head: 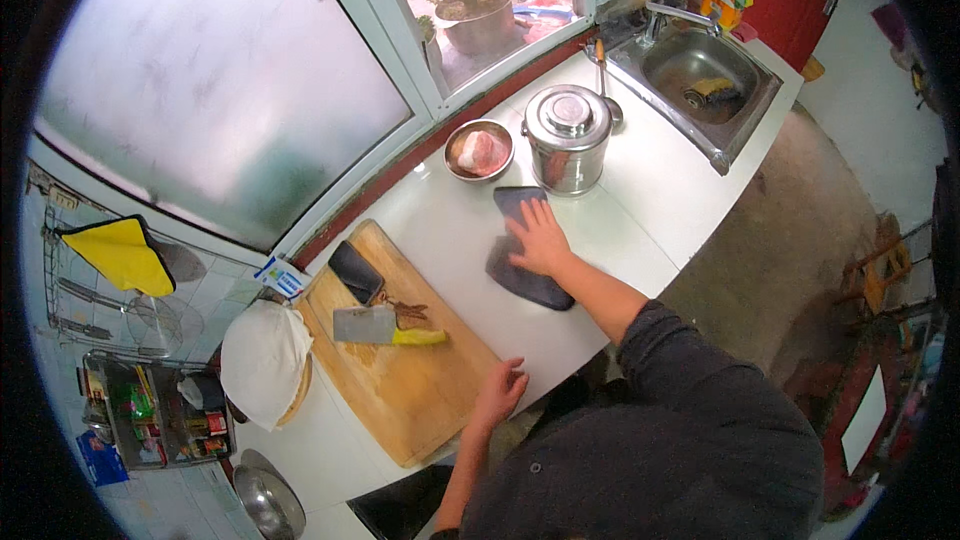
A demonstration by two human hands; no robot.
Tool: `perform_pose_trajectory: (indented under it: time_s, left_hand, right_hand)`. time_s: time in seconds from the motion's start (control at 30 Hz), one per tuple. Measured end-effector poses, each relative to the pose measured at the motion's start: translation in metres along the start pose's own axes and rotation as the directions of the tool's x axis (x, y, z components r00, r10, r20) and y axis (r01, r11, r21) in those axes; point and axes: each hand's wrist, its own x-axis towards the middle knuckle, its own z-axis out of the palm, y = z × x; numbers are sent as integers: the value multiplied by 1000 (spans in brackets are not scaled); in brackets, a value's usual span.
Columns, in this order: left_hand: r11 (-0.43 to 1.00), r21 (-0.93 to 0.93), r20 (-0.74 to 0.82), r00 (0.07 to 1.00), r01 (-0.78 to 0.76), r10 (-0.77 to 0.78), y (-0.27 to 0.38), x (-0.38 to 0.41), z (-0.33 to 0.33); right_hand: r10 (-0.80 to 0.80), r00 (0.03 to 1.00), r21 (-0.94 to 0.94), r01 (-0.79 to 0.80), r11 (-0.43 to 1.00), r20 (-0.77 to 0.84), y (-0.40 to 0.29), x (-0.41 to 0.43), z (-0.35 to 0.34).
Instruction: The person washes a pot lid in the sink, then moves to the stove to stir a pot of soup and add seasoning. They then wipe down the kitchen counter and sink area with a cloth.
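My right hand point(538, 240) lies palm down with spread fingers on a dark grey cloth point(534, 286), spread on the white countertop point(450, 240). Parts of the cloth show above and below the hand. Beside the near right edge of a wooden cutting board point(427, 397), my left hand point(501, 394) hovers or rests with loosely bent fingers and nothing visible in it. On the board are a cleaver with a yellow handle point(420, 336), a black phone-like object point(355, 272) and some thin brown pieces point(411, 309).
Behind the cloth stand a metal bowl point(450, 165) with raw meat point(481, 153) and a lidded steel pot point(568, 157). A ladle point(601, 67) lies beside the pot. The sink point(675, 64) is far right. A cloth-covered round item point(262, 364) sits left of the board.
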Motion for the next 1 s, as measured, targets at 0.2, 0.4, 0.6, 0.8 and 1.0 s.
perform_pose_trajectory:
  time_s: [0.2,0.4,0.6,0.8,1.0]
  left_hand:
    - [999,-48,5,1000,0,0,21,-8,-1]
    - [987,-104,67,989,-124,132,26,28,23]
    - [968,-31,220,943,-250,251,62,73,54]
    - [938,69,345,890,-340,297,110,112,89]
    - [974,128,341,930,-187,134,144,152,119]
  right_hand:
    - [72,990,-40,-68,997,118,3,45,-12]
    - [-19,999,77,22,997,-45,27,-56,-16]
    - [172,981,5,-173,985,-85,94,-164,-58]
    - [400,906,-67,-412,909,-139,202,-205,-87]
    - [556,750,232,-506,831,-359,321,-189,-117]
